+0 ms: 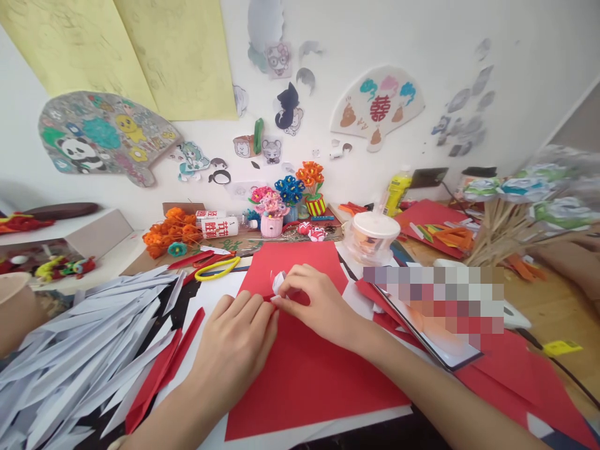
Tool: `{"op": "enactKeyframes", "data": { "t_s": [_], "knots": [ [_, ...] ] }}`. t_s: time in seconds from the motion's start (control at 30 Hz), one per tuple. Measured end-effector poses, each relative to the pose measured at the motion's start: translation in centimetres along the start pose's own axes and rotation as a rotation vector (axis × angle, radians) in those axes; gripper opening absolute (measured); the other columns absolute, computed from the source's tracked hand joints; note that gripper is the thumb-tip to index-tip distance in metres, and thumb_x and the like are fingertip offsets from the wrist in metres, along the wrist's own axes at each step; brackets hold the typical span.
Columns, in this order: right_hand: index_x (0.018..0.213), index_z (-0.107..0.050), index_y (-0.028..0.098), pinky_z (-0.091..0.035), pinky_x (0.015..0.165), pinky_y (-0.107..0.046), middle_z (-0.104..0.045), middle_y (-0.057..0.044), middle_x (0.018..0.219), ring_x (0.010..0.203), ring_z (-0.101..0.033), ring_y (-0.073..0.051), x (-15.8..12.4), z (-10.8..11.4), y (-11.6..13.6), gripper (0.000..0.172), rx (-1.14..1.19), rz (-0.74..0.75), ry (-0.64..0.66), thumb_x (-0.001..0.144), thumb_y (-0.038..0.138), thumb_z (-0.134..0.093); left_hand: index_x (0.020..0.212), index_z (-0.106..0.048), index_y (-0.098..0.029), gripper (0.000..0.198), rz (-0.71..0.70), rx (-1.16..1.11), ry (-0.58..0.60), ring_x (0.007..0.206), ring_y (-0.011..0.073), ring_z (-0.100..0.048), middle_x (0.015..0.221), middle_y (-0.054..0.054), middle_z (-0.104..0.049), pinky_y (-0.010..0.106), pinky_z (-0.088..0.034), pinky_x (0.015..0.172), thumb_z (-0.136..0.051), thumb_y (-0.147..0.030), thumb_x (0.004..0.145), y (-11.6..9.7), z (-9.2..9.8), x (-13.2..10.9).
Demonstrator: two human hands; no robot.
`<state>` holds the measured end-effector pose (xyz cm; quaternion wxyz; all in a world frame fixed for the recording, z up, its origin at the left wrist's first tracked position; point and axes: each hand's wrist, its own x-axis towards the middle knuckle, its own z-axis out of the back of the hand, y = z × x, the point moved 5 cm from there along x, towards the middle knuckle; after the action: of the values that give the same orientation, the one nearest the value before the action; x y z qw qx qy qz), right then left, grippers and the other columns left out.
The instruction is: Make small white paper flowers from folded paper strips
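Observation:
Between my two hands is a small folded paper piece point(279, 283), white with a bit of red beside it. My right hand point(323, 306) pinches its white part between thumb and fingertips. Close against it on the left, my left hand point(246, 331) is closed, knuckles up; its fingertips meet the piece, and what they grip is mostly hidden. Both hands are over a large red paper sheet point(319, 381), which lies on white paper. To the left are long folded red paper strips point(154, 381) and a heap of folded white paper strips point(94, 350).
Yellow-handled scissors point(218, 269) lie beyond my left hand. A lidded plastic tub point(372, 237) and a phone point(431, 325) are at the right, by more red paper point(506, 369). Paper-flower pots point(272, 225) line the wall. A person's arm point(567, 265) shows at the far right.

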<state>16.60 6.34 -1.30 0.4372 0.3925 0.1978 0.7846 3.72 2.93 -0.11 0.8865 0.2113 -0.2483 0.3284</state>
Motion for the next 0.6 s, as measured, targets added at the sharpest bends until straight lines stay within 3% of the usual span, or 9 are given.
{"op": "enactKeyframes", "data": {
  "t_s": [0.2,0.43,0.6],
  "knots": [
    [0.073,-0.065,0.019,-0.042,0.067,-0.026,-0.062,-0.001,0.076,0.076,-0.054,-0.015,0.1,0.0,0.1,0.011,-0.003,0.011,-0.023,0.083,0.022,-0.067,0.071,-0.056,-0.015,0.024,-0.006,-0.068,0.030,0.062,0.0173,-0.044,0.065,0.002,-0.052,0.032,-0.028,0.058,-0.041,-0.015,0.091,-0.1,-0.6,0.0],
    [0.067,-0.067,0.018,-0.043,0.064,-0.025,-0.062,0.000,0.073,0.066,-0.055,-0.012,0.5,1.4,-0.5,0.013,0.041,-0.065,-0.144,0.077,0.011,-0.069,0.068,-0.054,-0.016,0.027,-0.011,-0.104,0.033,0.061,0.0161,-0.044,0.064,0.002,-0.052,0.031,-0.029,0.057,-0.040,-0.015,0.091,-0.3,-0.3,0.1],
    [0.069,-0.069,0.018,-0.041,0.058,-0.024,-0.062,0.000,0.071,0.061,-0.052,-0.011,0.6,1.2,-1.3,0.008,0.111,-0.136,-0.127,0.077,0.016,-0.068,0.068,-0.054,-0.017,0.026,-0.008,-0.081,0.029,0.060,0.0163,-0.045,0.063,0.001,-0.052,0.032,-0.028,0.058,-0.040,-0.016,0.091,-0.4,-0.4,0.0]
  ]
}}
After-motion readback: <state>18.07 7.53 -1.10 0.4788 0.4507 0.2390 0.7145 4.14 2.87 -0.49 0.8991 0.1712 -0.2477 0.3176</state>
